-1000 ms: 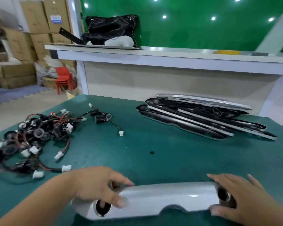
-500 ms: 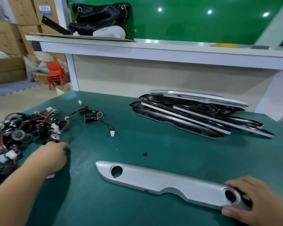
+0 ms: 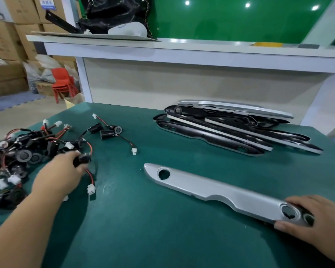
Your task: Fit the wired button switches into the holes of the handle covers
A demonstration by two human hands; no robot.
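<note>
A silver handle cover (image 3: 217, 190) lies flat on the green table, running from centre to lower right, with an empty round hole (image 3: 163, 173) near its left end. My right hand (image 3: 315, 221) grips its right end, where two dark holes show. My left hand (image 3: 62, 175) is at the right edge of a tangled pile of wired button switches (image 3: 21, 157), its fingers closed on one black switch (image 3: 82, 159) whose red-black wire and white plug (image 3: 91, 188) trail below.
Two or three loose switches (image 3: 109, 131) lie apart from the pile, one white plug (image 3: 133, 151) toward centre. A stack of black and silver handle covers (image 3: 230, 128) sits at the table's back right. A white shelf (image 3: 182, 53) with a black bag stands behind.
My left hand left the silver cover, reached left to the switch pile and closed on one switch. The cover was laid flat on the table, with my right hand staying on its right end.
</note>
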